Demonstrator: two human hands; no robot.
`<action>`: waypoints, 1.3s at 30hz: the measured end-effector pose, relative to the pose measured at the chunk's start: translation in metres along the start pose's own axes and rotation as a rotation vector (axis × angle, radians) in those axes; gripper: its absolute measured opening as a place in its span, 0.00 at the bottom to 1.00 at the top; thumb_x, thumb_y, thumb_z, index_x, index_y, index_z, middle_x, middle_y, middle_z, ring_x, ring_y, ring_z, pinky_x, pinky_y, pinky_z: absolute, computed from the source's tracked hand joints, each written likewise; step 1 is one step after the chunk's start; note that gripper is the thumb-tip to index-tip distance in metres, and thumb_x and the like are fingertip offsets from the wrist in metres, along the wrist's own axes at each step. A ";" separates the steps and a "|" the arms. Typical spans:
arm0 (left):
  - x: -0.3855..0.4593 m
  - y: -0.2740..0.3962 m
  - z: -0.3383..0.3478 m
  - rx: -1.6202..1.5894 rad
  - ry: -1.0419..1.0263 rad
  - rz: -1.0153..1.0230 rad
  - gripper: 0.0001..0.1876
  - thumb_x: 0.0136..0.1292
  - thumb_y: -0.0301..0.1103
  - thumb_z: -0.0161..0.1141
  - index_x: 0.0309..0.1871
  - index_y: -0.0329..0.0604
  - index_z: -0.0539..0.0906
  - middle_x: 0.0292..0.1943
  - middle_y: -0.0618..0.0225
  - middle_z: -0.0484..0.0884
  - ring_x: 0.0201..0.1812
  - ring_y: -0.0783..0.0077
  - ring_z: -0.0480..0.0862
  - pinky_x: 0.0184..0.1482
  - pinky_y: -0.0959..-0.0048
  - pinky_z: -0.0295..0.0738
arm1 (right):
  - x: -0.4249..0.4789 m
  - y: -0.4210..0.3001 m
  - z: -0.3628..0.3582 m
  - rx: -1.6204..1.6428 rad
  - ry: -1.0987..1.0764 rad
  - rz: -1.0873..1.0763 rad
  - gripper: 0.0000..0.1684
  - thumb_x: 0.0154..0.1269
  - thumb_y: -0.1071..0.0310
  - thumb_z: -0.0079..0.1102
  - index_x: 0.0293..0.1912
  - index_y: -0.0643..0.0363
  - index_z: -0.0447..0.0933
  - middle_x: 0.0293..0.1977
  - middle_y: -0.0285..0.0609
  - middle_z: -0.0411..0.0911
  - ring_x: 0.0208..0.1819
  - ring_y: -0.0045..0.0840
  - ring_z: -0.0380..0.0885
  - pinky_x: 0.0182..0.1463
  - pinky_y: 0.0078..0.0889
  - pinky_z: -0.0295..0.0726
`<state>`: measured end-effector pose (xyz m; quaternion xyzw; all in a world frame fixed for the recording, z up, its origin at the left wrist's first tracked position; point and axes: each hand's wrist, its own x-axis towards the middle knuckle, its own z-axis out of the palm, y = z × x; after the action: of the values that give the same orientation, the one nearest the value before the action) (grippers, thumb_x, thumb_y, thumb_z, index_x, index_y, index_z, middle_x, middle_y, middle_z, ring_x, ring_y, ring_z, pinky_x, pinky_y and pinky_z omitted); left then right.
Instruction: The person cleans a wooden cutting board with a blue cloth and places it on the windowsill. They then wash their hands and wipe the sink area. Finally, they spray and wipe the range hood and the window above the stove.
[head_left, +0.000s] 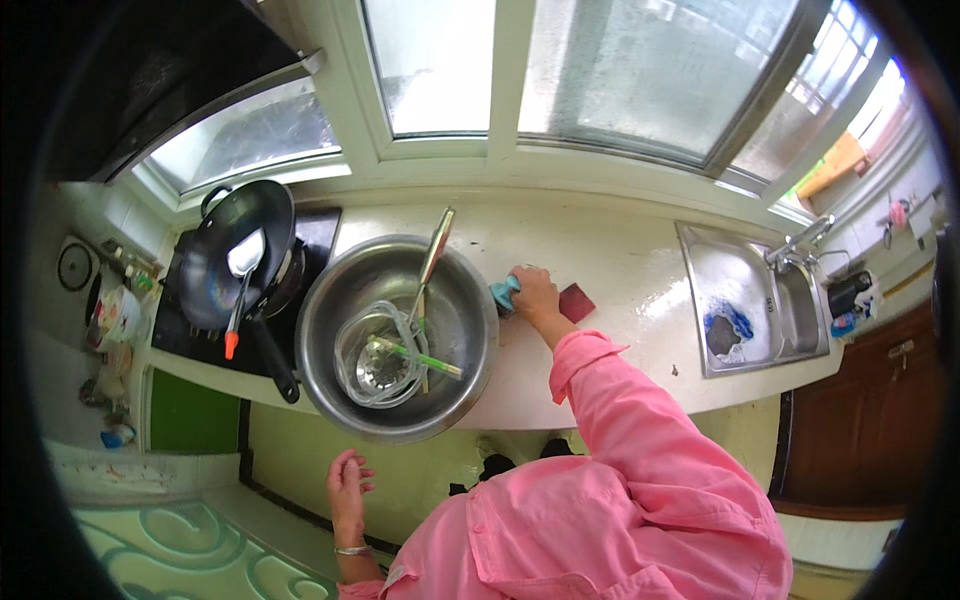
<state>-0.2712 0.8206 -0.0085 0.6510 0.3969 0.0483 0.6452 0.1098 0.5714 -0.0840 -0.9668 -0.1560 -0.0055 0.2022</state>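
Observation:
My right hand grips a light blue scrubbing brush by its handle, low against the white countertop. A dark red scouring pad lies flat just right of that hand. To the left of the brush stands a large stainless steel basin, holding a metal ladle or skimmer, clear plastic containers and a green-wrapped stick-like item. My left hand hangs below the counter's front edge, fingers loosely apart, holding nothing.
A black wok with a metal spatula rests tilted over the gas stove at the left. At the right is a steel sink with a blue cloth or net inside, beside a faucet. Windows line the back.

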 end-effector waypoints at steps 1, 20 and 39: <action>0.004 0.001 0.002 -0.011 0.026 0.009 0.16 0.68 0.38 0.46 0.54 0.40 0.71 0.43 0.64 0.75 0.36 0.74 0.78 0.32 0.79 0.73 | -0.005 0.008 -0.001 0.006 0.064 -0.018 0.14 0.58 0.57 0.52 0.44 0.47 0.73 0.40 0.40 0.76 0.49 0.38 0.71 0.45 0.48 0.74; 0.078 0.010 0.033 -0.685 -0.214 -0.353 0.17 0.56 0.36 0.61 0.48 0.41 0.73 0.45 0.63 0.76 0.46 0.65 0.77 0.46 0.61 0.76 | -0.146 0.147 -0.131 -0.049 0.070 0.749 0.22 0.61 0.47 0.47 0.40 0.55 0.73 0.35 0.54 0.78 0.42 0.46 0.77 0.46 0.47 0.72; -0.014 -0.006 0.184 -0.512 -0.114 -0.326 0.04 0.48 0.24 0.58 0.28 0.41 0.73 0.27 0.67 0.76 0.31 0.67 0.78 0.36 0.69 0.76 | -0.197 0.224 -0.152 0.020 0.101 0.318 0.12 0.45 0.65 0.63 0.33 0.55 0.76 0.30 0.46 0.77 0.33 0.36 0.77 0.37 0.40 0.75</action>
<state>-0.1777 0.6641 -0.0371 0.3968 0.4341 0.0061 0.8087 -0.0016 0.2584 -0.0460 -0.9758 0.0094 -0.0206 0.2175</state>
